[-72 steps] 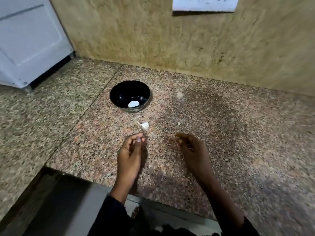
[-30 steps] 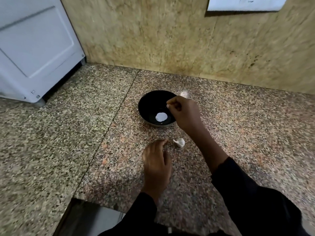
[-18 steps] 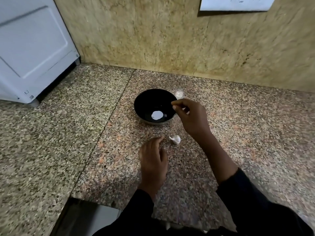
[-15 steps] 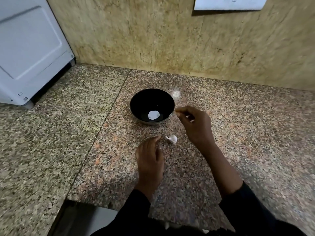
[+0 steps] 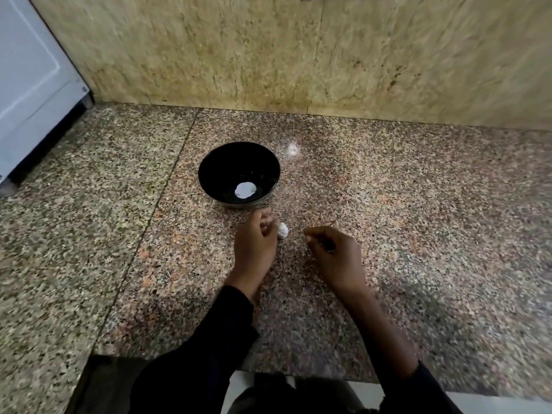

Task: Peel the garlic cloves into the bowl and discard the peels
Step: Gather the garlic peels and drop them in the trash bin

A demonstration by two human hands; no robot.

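Observation:
A black bowl stands on the granite counter with one peeled white clove in its bottom. Just in front of the bowl, my left hand curls its fingers on an unpeeled white garlic clove that lies on the counter; part of the clove is hidden by the fingers. My right hand rests a little to the right of the clove, apart from it. Its fingers are curled with thumb and forefinger together, and I see nothing between them.
A pale scrap of peel lies on the counter behind the bowl to the right. A white appliance stands at the far left, against a stone wall. The counter's front edge is near my sleeves.
My right hand has drawn back from the bowl's rim to the counter on the right. My left hand has moved forward and taken hold of the clove in front of the bowl.

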